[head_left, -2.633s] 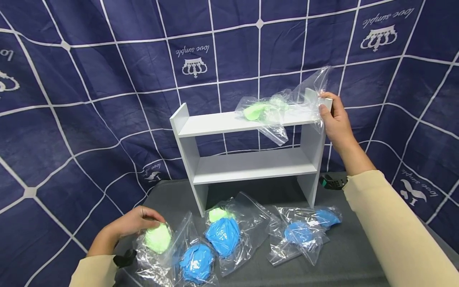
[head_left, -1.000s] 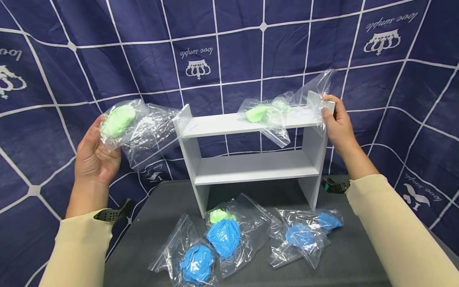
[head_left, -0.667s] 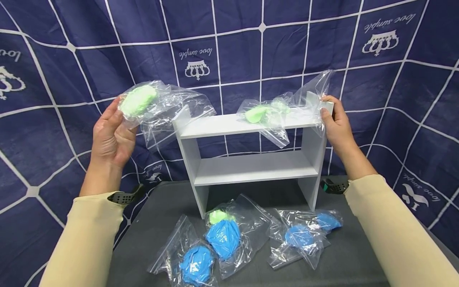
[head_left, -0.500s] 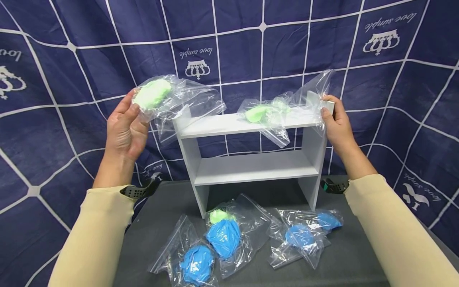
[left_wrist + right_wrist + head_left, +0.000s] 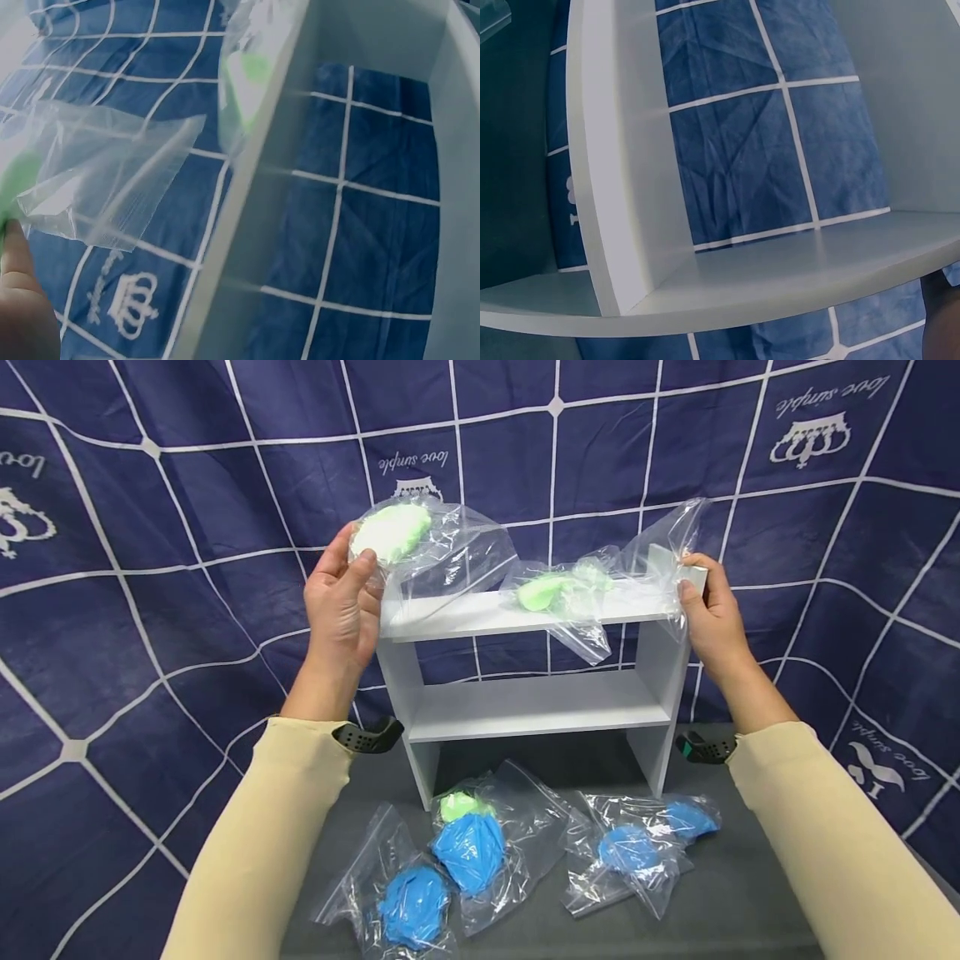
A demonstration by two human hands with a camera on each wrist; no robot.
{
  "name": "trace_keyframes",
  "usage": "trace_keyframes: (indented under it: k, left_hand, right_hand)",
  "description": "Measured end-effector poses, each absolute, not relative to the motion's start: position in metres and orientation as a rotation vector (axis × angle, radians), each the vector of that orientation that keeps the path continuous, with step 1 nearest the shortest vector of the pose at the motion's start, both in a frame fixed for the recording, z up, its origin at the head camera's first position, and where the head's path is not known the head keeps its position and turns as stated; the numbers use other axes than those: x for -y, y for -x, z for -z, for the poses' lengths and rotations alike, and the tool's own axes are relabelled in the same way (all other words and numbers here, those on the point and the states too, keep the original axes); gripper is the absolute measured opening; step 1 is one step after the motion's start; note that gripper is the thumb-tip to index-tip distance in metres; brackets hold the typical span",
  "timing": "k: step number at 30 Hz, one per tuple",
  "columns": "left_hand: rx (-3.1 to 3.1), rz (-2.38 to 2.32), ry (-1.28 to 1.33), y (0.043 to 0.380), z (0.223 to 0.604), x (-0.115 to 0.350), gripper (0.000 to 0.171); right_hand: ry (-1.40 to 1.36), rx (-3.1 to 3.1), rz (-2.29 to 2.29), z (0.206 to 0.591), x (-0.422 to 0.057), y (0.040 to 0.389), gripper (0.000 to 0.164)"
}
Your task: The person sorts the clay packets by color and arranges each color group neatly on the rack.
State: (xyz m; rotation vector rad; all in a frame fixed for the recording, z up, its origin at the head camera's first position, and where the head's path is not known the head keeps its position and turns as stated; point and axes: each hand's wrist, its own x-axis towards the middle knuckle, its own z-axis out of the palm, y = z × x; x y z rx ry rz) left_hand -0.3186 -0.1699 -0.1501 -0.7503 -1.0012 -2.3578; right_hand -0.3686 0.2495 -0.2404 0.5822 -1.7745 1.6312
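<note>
My left hand (image 5: 341,602) holds up a clear zip bag (image 5: 392,533) with a light green lump in it, pinched between thumb and fingers at the lump. The bag's loose end trails right, over the left end of the white shelf unit (image 5: 540,703). In the left wrist view, a fingertip (image 5: 16,262) presses on the green lump at the left edge. My right hand (image 5: 716,614) grips the top of the unit's right side panel. Between the hands, clear bags with light green lumps (image 5: 542,592) lie on the top board, one corner hanging over its front.
On the dark grey table in front lie zip bags with blue lumps (image 5: 414,906), a light green one (image 5: 461,806) and more blue lumps (image 5: 628,847) at right. A blue curtain (image 5: 225,527) with white lines hangs behind. The middle board (image 5: 487,710) is bare.
My left hand has picked the green-lump bag up from the table at left, raised it and carried it right to the top board's left end. The right hand stays on the side panel.
</note>
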Motion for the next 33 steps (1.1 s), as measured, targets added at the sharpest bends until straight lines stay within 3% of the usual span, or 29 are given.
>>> trace_keyframes:
  k: [7, 18, 25, 33]
  left_hand:
    - [1.263, 2.334, 0.704, 0.332, 0.157, 0.138, 0.051]
    - [1.884, 1.945, 0.288, 0.357, 0.168, 0.117, 0.057]
    - [2.255, 1.497, 0.241, 0.355, 0.166, 0.107, 0.062]
    - [2.35, 1.362, 0.174, 0.349, 0.168, 0.105, 0.065]
  right_hand:
    - [-0.57, 1.766, -1.65, 0.239, -0.253, 0.367, 0.034]
    - [-0.582, 1.763, -1.641, 0.241, -0.25, 0.37, 0.035]
    - [-0.596, 1.742, -1.641, 0.24, -0.248, 0.369, 0.034]
    - [-0.579, 1.784, -1.618, 0.24, -0.249, 0.367, 0.035]
